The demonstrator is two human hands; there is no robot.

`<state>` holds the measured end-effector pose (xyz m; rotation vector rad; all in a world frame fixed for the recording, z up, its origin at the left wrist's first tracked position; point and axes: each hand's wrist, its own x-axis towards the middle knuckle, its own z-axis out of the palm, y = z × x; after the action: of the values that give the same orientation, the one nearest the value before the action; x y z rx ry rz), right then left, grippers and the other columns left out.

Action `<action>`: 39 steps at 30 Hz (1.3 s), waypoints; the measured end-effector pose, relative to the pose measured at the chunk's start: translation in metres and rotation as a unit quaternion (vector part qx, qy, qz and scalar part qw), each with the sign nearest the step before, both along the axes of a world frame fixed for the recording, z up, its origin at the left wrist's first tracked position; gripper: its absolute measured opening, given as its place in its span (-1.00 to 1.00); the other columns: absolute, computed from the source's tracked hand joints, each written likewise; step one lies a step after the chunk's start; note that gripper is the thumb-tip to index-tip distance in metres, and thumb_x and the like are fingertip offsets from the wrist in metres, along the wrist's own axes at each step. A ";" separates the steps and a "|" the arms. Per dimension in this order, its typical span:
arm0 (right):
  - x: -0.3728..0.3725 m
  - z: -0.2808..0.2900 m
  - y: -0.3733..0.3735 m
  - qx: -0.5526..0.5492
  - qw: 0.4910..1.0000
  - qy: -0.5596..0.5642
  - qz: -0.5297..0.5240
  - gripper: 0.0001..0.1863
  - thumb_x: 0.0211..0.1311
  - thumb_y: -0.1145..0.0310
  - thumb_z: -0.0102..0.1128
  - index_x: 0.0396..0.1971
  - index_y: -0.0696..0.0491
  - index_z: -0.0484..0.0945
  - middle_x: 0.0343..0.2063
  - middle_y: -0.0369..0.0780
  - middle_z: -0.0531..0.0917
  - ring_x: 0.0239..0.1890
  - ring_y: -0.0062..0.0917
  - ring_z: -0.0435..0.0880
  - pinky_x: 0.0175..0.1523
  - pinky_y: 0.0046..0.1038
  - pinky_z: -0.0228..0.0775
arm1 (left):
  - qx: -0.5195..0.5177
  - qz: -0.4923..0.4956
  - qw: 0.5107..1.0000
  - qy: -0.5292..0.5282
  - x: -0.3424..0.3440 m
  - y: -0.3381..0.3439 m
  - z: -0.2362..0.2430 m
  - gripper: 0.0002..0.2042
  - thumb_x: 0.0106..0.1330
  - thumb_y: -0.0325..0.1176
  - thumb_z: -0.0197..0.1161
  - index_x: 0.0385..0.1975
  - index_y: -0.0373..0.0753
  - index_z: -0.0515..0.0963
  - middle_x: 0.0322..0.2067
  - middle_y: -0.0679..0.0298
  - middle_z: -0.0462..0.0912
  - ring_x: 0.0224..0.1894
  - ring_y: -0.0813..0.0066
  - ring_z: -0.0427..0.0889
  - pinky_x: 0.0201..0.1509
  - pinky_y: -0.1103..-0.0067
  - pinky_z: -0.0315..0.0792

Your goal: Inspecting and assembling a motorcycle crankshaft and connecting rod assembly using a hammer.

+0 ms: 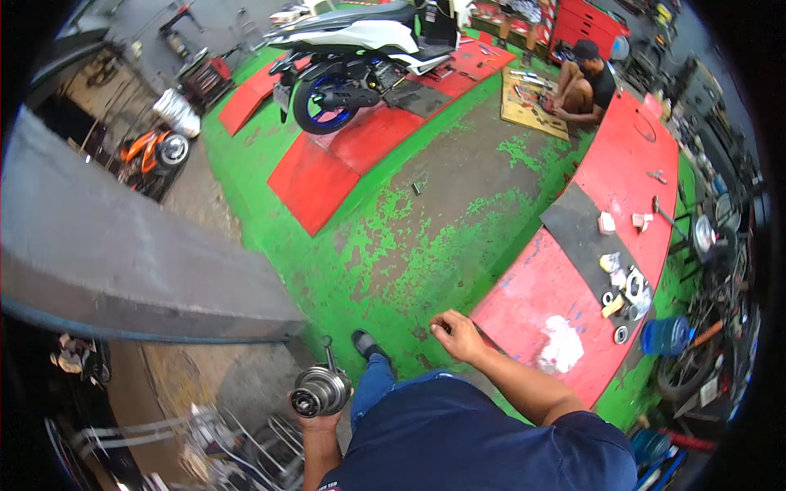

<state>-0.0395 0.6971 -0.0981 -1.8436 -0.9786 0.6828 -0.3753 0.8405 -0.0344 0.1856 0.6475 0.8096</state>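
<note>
My left hand (315, 417) grips a steel crankshaft (323, 385) with a bearing on its end and a connecting rod pointing up, low in the view near my leg. My right hand (453, 334) is raised beside the near edge of a red platform (516, 286), fingers curled; whether they hold anything is hidden. On that platform lie a crumpled white cloth (561, 344), a black mat (577, 221), a hammer (663, 211), bearing rings (621, 334) and small parts.
A white scooter (360, 41) stands on red ramps (311, 180). A co-worker (598, 86) crouches at a wooden board (532, 119) with tools. A grey wall edge (139, 245) borders my left, above metal tubing (147, 430). Water jugs (663, 335) stand at right; a small cylinder (416, 188) lies on the green floor.
</note>
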 end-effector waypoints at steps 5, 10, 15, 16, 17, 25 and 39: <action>0.020 -0.046 0.118 -0.022 0.994 0.019 -0.102 -0.77 0.31 0.33 0.25 -0.15 0.15 0.64 -0.29 -0.06 0.68 -0.20 -0.18 0.70 -0.03 -0.22 0.55 | 0.033 -0.162 0.986 0.022 0.050 0.172 -0.008 -0.31 0.10 0.25 0.40 0.07 -0.20 0.62 -0.01 -0.08 0.71 -0.02 -0.21 0.72 -0.01 -0.08 0.63; 0.111 -0.085 0.236 -0.052 0.980 0.015 -0.189 -0.75 0.26 0.34 0.27 -0.14 0.15 0.64 -0.27 -0.04 0.68 -0.17 -0.14 0.70 -0.01 -0.19 0.56 | 0.010 -0.236 0.971 0.045 0.138 0.292 -0.010 -0.20 0.02 0.31 0.47 0.14 -0.20 0.59 -0.02 -0.14 0.70 -0.03 -0.26 0.71 0.03 -0.09 0.62; 0.265 -0.218 0.348 -0.101 0.955 0.007 -0.278 -0.71 0.21 0.34 0.29 -0.10 0.14 0.64 -0.18 -0.01 0.69 -0.08 -0.10 0.69 0.05 -0.16 0.55 | -0.077 -0.237 0.968 0.037 0.264 0.383 -0.052 -0.30 -0.02 0.04 0.37 0.11 -0.32 0.59 -0.01 -0.20 0.67 -0.05 -0.24 0.70 0.07 -0.18 0.55; 0.300 -0.255 0.371 -0.137 0.950 -0.015 -0.280 -0.71 0.21 0.33 0.31 -0.11 0.13 0.64 -0.18 -0.02 0.69 -0.07 -0.11 0.69 0.08 -0.17 0.54 | -0.059 -0.265 0.962 0.042 0.291 0.402 -0.067 -0.30 0.00 0.10 0.39 0.11 -0.26 0.61 0.01 -0.16 0.68 0.00 -0.26 0.69 0.08 -0.18 0.55; 0.343 -0.292 0.389 -0.178 0.941 -0.042 -0.283 -0.72 0.21 0.31 0.33 -0.13 0.13 0.65 -0.18 -0.04 0.69 -0.06 -0.11 0.68 0.10 -0.18 0.53 | -0.045 -0.296 0.953 0.041 0.325 0.423 -0.091 -0.30 0.01 0.17 0.42 0.10 -0.19 0.63 0.04 -0.13 0.69 0.04 -0.27 0.68 0.09 -0.17 0.54; 0.575 -0.599 0.519 -0.516 0.848 0.034 -0.113 -0.45 0.44 0.24 0.01 0.40 -0.03 0.33 0.32 -0.14 0.47 0.35 -0.21 0.45 0.35 -0.04 0.31 | -0.141 -0.380 0.906 0.120 0.591 0.578 -0.309 -0.24 -0.08 0.03 0.43 0.13 -0.35 0.56 0.04 -0.19 0.67 0.03 -0.18 0.70 0.10 -0.01 0.60; 0.714 -0.774 0.547 -0.484 0.828 0.195 -0.203 -0.65 0.52 0.21 -0.08 0.18 0.01 0.42 0.13 0.01 0.61 0.13 -0.02 0.64 0.20 -0.05 0.53 | -0.135 -0.566 0.758 0.297 0.820 0.652 -0.407 -0.21 -0.14 -0.02 0.43 0.10 -0.47 0.54 0.01 -0.21 0.67 -0.03 -0.11 0.73 0.08 0.10 0.64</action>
<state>0.6747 1.2440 -0.8724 -2.4901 0.1330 1.3641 0.4444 1.4920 -0.4416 0.5157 1.0591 -0.5679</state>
